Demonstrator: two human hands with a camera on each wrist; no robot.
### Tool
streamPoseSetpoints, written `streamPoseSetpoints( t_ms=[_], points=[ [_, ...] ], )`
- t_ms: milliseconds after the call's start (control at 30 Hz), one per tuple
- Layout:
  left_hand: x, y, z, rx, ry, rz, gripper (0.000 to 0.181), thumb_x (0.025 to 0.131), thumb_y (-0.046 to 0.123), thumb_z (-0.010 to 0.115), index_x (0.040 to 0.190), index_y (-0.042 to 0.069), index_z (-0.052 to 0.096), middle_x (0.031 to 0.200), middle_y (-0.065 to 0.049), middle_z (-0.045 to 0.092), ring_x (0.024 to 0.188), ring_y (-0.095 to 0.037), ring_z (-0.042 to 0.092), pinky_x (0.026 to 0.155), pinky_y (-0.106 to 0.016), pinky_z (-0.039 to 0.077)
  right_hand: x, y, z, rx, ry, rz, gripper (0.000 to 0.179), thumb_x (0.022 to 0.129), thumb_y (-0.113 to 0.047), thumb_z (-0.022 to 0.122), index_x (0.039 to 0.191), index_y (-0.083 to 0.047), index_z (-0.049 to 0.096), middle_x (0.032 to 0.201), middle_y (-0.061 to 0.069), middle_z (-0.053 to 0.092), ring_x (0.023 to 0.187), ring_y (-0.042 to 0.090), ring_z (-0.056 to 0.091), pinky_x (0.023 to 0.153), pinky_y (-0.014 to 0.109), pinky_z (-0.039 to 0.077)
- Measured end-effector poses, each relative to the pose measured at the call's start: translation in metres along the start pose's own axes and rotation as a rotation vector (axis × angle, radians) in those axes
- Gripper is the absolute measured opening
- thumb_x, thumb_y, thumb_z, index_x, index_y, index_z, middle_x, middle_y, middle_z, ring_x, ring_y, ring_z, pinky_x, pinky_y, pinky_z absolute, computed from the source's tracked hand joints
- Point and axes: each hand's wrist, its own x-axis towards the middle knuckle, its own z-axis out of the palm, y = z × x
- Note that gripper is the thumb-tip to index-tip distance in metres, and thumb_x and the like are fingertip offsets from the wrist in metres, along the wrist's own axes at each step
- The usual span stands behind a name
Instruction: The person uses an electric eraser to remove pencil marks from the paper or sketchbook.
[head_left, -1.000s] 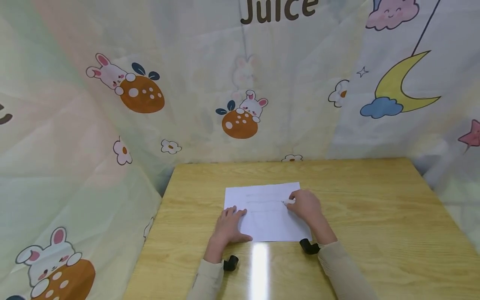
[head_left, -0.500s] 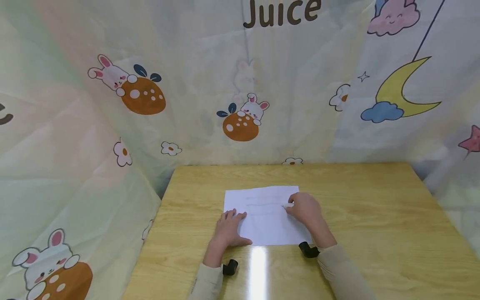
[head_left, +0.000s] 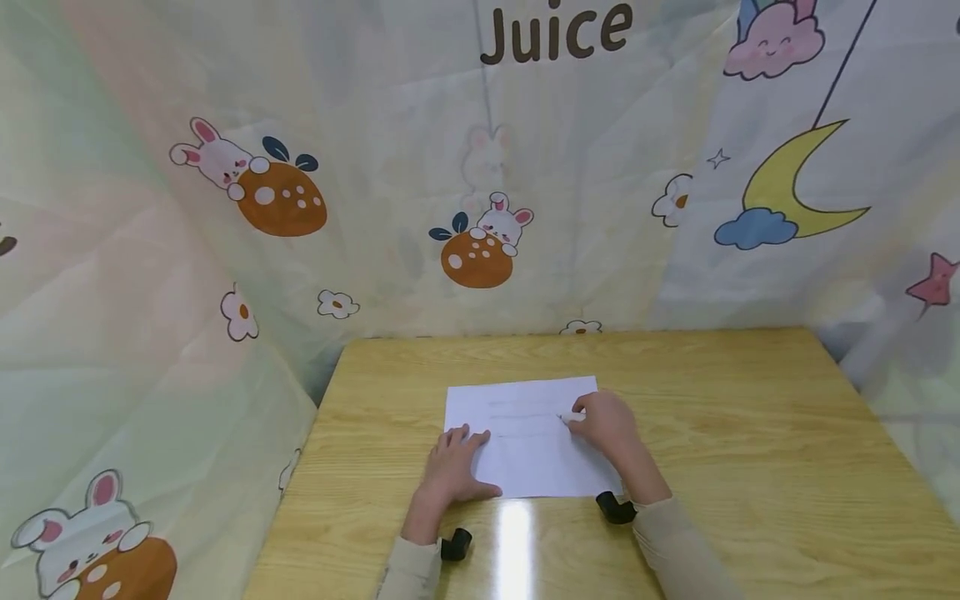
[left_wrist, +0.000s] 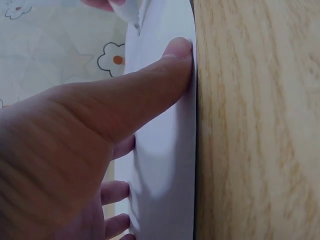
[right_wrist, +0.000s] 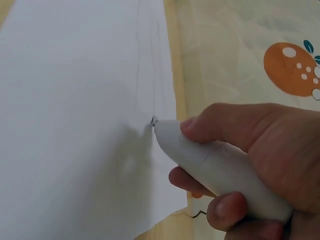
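Note:
A white sheet of paper [head_left: 525, 467] lies on the wooden table, with several faint lines across it. My left hand [head_left: 453, 468] rests on its left part, fingers spread; in the left wrist view the thumb [left_wrist: 150, 90] presses near the paper's edge. My right hand [head_left: 609, 427] grips a white, rounded utility knife [right_wrist: 210, 162] at the right part of the paper. In the right wrist view, the thumb lies by the button on its body. Its tiny blade-like tip touches or almost touches the paper, at the end of one line.
The wooden table [head_left: 750, 433] extends around the paper. A printed cloth [head_left: 390, 167] with rabbits, a moon and flowers hangs behind and at the sides. Black wrist-worn pieces [head_left: 615, 507] sit by both sleeves. Light reflects off the table front.
The head view has shifted slightly, so the paper and hands sit lower in it. The right hand with the utility knife has moved only very little across the paper; the left hand stays put.

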Motion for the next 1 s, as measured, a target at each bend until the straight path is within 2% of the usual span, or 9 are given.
streamPoseSetpoints(
  t_ms=[133,300,400,567,867,1000],
  points=[
    [0.003,-0.001,-0.003,-0.002,0.007,0.003,0.092,0.067,0.057,0.083,0.144,0.02,0.049,0.15,-0.018,0.035,0.134,-0.042,0.029,0.103,-0.06,0.031,0.003,0.0,-0.001,0.012,0.001,0.006,0.022,0.081,-0.021,0.076,0.095,-0.005,0.075,0.094,0.01,0.071,0.07,0.02,0.059,0.058,0.037,0.051],
    [0.003,-0.001,-0.004,-0.003,-0.001,0.006,0.092,0.066,0.056,0.084,0.143,0.019,0.049,0.149,-0.019,0.036,0.134,-0.043,0.03,0.103,-0.061,0.031,0.002,-0.001,0.002,0.007,0.016,-0.007,0.022,0.081,-0.023,0.076,0.095,-0.006,0.075,0.095,0.009,0.07,0.078,0.022,0.063,0.064,0.04,0.053],
    [0.003,-0.001,-0.002,0.001,-0.007,-0.002,0.093,0.066,0.058,0.083,0.144,0.02,0.049,0.15,-0.018,0.035,0.134,-0.041,0.029,0.104,-0.06,0.03,-0.002,0.0,0.005,0.037,0.012,0.027,0.022,0.08,-0.022,0.077,0.094,-0.006,0.075,0.093,0.009,0.071,0.076,0.022,0.063,0.062,0.039,0.053],
    [0.006,-0.003,0.001,0.007,0.002,0.003,0.093,0.066,0.059,0.082,0.144,0.02,0.048,0.15,-0.017,0.035,0.135,-0.041,0.029,0.103,-0.06,0.031,-0.005,0.001,0.006,0.078,0.049,0.046,0.023,0.081,-0.023,0.076,0.097,-0.006,0.075,0.093,0.011,0.071,0.08,0.024,0.065,0.064,0.041,0.054],
    [0.01,-0.005,-0.001,0.005,0.001,-0.005,0.094,0.066,0.058,0.082,0.145,0.021,0.047,0.15,-0.018,0.034,0.135,-0.042,0.029,0.104,-0.06,0.03,0.001,-0.003,0.005,0.098,0.066,0.065,0.026,0.081,-0.025,0.076,0.098,-0.006,0.075,0.097,0.012,0.071,0.085,0.027,0.066,0.066,0.043,0.054],
    [0.014,-0.004,-0.004,0.003,0.001,-0.009,0.094,0.067,0.059,0.082,0.145,0.022,0.046,0.152,-0.017,0.032,0.136,-0.041,0.027,0.104,-0.06,0.03,0.003,-0.003,0.005,0.102,0.079,0.1,0.026,0.08,-0.024,0.076,0.097,-0.005,0.075,0.097,0.011,0.072,0.085,0.027,0.066,0.066,0.043,0.054]
  ],
)
